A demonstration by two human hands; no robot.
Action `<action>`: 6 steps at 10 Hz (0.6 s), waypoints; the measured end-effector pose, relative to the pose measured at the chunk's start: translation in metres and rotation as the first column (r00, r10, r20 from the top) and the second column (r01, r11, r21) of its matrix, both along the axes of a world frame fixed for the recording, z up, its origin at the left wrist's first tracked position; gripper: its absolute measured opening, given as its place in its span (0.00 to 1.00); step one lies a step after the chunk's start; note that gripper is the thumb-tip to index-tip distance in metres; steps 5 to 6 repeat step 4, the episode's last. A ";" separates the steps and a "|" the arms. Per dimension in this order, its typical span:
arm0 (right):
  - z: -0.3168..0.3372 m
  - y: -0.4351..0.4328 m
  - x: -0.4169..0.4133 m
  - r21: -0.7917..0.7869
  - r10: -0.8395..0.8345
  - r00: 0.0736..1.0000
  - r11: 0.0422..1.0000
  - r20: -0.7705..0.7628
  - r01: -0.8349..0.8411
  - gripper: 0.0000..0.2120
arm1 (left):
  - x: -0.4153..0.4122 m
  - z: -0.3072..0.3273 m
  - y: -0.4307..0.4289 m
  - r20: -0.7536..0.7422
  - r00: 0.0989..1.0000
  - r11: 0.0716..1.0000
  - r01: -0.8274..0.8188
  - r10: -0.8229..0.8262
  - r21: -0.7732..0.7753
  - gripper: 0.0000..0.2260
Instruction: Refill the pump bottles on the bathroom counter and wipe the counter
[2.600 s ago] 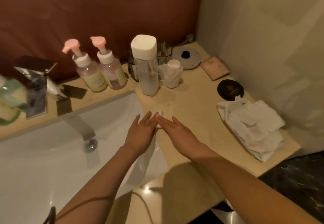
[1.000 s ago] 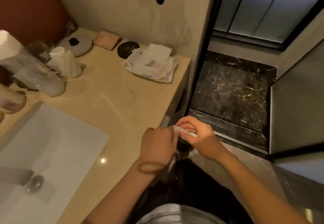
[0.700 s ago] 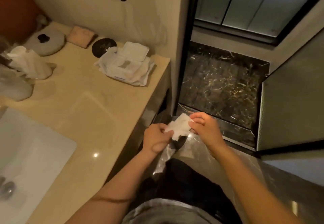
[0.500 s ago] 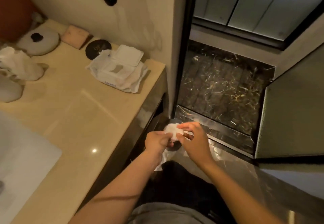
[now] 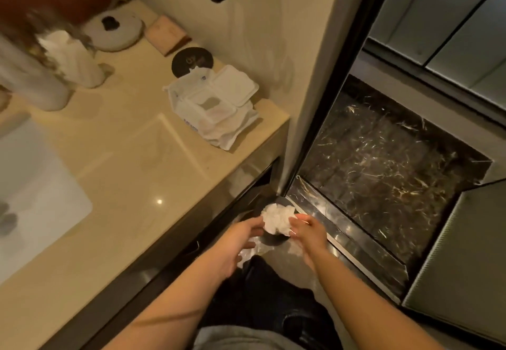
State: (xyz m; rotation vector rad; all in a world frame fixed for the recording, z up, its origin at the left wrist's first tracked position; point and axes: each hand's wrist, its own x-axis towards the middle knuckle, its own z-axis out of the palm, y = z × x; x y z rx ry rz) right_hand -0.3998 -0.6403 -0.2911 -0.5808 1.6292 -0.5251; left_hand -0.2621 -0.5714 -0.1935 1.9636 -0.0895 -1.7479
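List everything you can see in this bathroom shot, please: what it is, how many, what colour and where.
crumpled wipe: one, white, between both hands, off the counter's edge
pack of wipes: one, white, lid open, right end of the counter
counter: one, beige, left half of view
sink: one, white, set into the counter at far left
round compact: one, black, behind the pack
flat square item: one, pinkish, by the wall
round disc: one, pale with dark centre, back corner
tall container: one, pale, blurred, far left
floor: dark marble, right
left hand: one, fingers on the wipe
right hand: one, fingers on the wipe
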 end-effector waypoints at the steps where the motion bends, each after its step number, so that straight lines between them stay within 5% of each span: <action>1: -0.014 -0.021 0.005 0.159 -0.116 0.993 0.981 0.030 0.110 0.05 | 0.003 -0.002 0.005 -0.011 0.998 0.998 -0.069 0.069 0.002 0.11; 3: -0.014 -0.044 0.008 0.351 -0.181 0.963 0.931 0.201 0.102 0.15 | -0.003 -0.002 0.003 -0.005 0.988 0.987 -0.156 0.156 -0.026 0.10; 6: -0.013 -0.050 0.007 0.368 -0.210 0.954 0.922 0.214 0.121 0.17 | -0.007 0.001 -0.001 0.000 0.989 0.988 -0.148 0.148 -0.045 0.10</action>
